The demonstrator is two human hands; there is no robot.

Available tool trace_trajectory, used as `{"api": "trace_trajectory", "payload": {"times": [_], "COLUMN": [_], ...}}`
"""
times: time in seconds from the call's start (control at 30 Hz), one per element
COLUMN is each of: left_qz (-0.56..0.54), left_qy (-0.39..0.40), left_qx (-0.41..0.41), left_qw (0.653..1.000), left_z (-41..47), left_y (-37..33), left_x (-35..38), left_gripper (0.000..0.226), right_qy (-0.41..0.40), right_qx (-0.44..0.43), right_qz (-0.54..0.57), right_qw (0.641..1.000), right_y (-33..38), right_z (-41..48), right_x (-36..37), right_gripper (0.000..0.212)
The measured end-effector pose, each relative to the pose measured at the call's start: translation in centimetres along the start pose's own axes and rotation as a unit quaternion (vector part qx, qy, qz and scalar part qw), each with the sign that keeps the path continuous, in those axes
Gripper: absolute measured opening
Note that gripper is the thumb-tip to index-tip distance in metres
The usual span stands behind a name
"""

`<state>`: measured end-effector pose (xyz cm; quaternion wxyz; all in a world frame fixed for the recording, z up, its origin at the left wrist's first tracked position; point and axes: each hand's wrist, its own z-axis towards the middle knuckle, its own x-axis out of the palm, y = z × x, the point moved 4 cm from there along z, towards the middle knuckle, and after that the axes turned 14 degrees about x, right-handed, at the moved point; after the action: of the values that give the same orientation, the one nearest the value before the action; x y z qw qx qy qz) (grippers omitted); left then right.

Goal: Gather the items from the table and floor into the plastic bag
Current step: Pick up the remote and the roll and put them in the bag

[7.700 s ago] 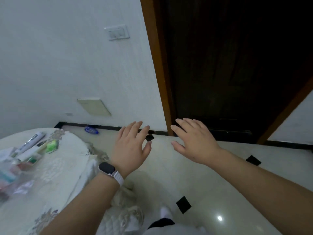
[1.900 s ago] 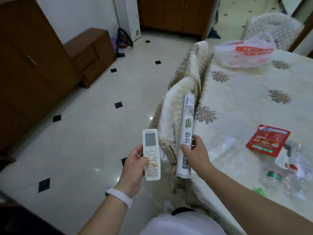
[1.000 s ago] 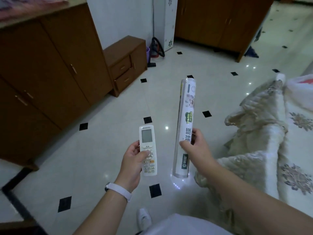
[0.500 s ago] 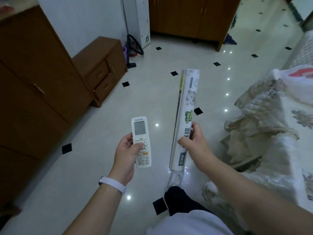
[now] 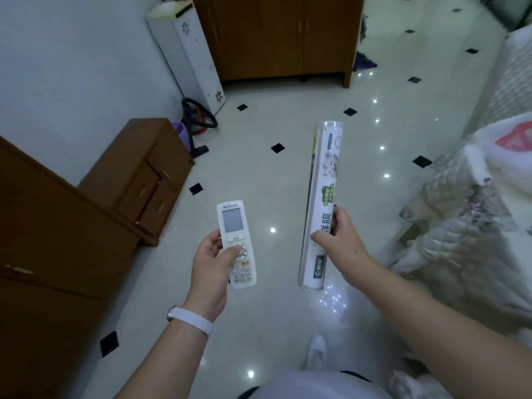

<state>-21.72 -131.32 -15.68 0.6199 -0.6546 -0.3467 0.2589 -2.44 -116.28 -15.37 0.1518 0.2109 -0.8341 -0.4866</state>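
Observation:
My left hand (image 5: 211, 264) grips a white remote control (image 5: 234, 230), screen end pointing away, thumb on its buttons. My right hand (image 5: 341, 240) holds a long white roll of cling film (image 5: 324, 180) near its lower third, upright and tilted slightly. Both are carried in the air above the pale tiled floor (image 5: 288, 174). At the far right edge lies the white plastic bag (image 5: 509, 151) with red print, resting on the cloth-covered table (image 5: 472, 243), well right of both hands.
Brown wooden cabinets (image 5: 43, 254) line the left side, with a low drawer unit (image 5: 138, 174) beyond. A tall wooden wardrobe (image 5: 282, 36) and a white narrow stand (image 5: 187, 53) are at the back. A black hose (image 5: 198, 116) lies on the floor by the wall.
Since the oldest frame my hands have taken up the remote and the roll. Over the last second the view swung slightly; the table and bag sit further right, and my grips are unchanged.

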Motion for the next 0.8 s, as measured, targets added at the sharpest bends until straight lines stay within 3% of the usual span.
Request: {"api": "trace_trajectory", "payload": {"times": [0.47, 0.8], "left_qz": [-0.033, -0.074], "left_qy": [0.153, 0.271], "left_qx": [-0.02, -0.048], "left_qw": [0.988, 0.959], "left_z": [16.8, 36.1], "left_y": [0.3, 0.0], "left_x": [15.8, 26.8], "left_gripper": [0.044, 0.045], "right_qy": [-0.164, -0.289], "right_qx": [0.024, -0.006], "right_qz": [0.062, 0.057], "right_qw": [0.984, 0.955], "right_y": [6.0, 16.9], "right_z": [11.6, 23.6], "right_x": [-7.8, -10.4], "right_gripper": [0.038, 0.04]}}
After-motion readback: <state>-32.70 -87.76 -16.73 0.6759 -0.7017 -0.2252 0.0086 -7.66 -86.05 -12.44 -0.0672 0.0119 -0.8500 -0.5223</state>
